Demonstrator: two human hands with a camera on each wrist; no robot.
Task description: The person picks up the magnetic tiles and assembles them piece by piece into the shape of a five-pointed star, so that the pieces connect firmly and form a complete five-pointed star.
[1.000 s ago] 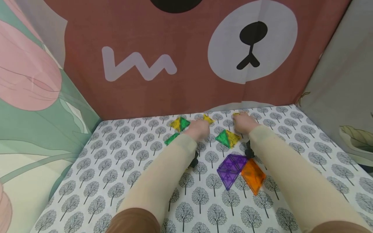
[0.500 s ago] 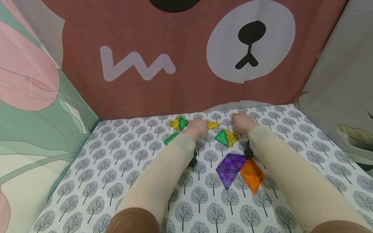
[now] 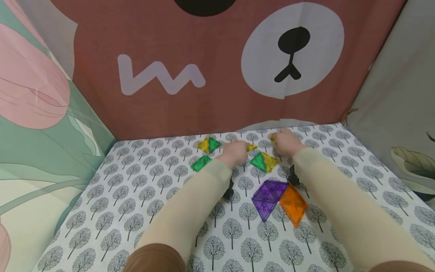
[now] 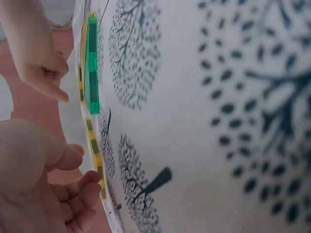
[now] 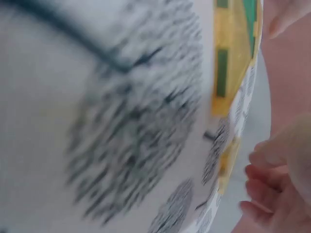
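My left hand [image 3: 235, 151] is at the inner end of a small translucent yellow triangle tile [image 3: 252, 147]. In the left wrist view its curled thumb and fingers are at the same yellow triangle tile [image 4: 95, 155]; they hold it low over the cloth. My right hand [image 3: 287, 142], by the back edge, touches another small yellow triangle tile [image 3: 273, 138], mostly hidden behind the fingers. In the right wrist view, the thumb and bent fingers lie beside a yellow tile [image 5: 227, 162]; their grip is unclear.
Between the arms lie a green and yellow tile pair [image 3: 264, 162], joined purple tiles [image 3: 268, 198] and an orange tile [image 3: 293, 206]. Left of my left hand are another yellow and green pair [image 3: 209, 145] and a green tile [image 3: 201, 163]. A brown curtain [image 3: 163, 113] hangs behind.
The left yellow triangle has turned and shifted nearer and rightward, with my left hand moving right. The right yellow triangle has come slightly nearer at my right fingertips.
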